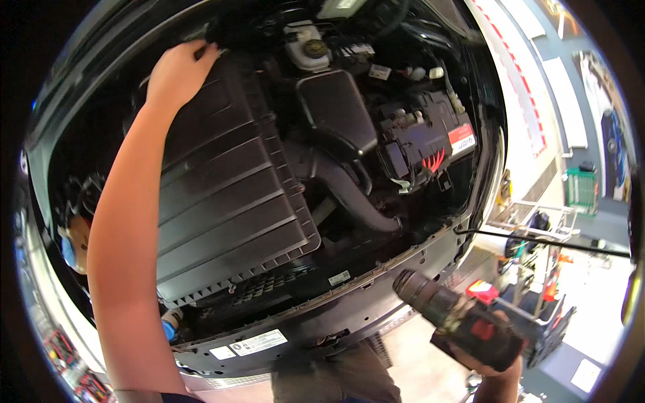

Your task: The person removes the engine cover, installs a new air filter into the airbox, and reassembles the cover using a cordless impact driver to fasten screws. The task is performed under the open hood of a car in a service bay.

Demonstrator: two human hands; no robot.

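Note:
My left arm reaches across the ribbed black air filter housing (222, 195) in a car's engine bay. At the housing's far edge, my left hand (180, 75) has its fingers curled in a pinch. What lies between those fingertips is too small and dark to make out. My right hand (500, 373) is wrapped round a cordless drill (463, 319), at the lower right in front of the car. The drill's chuck points up and left toward the front panel, apart from it. No bit can be made out in the chuck.
Right of the housing run a black intake hose (346, 198) and a smooth black cover (336, 111). Farther right sits the battery (430, 138); a fluid reservoir (309, 47) stands behind. A thin prop rod (544, 242) crosses at right, near a tool cart (537, 282).

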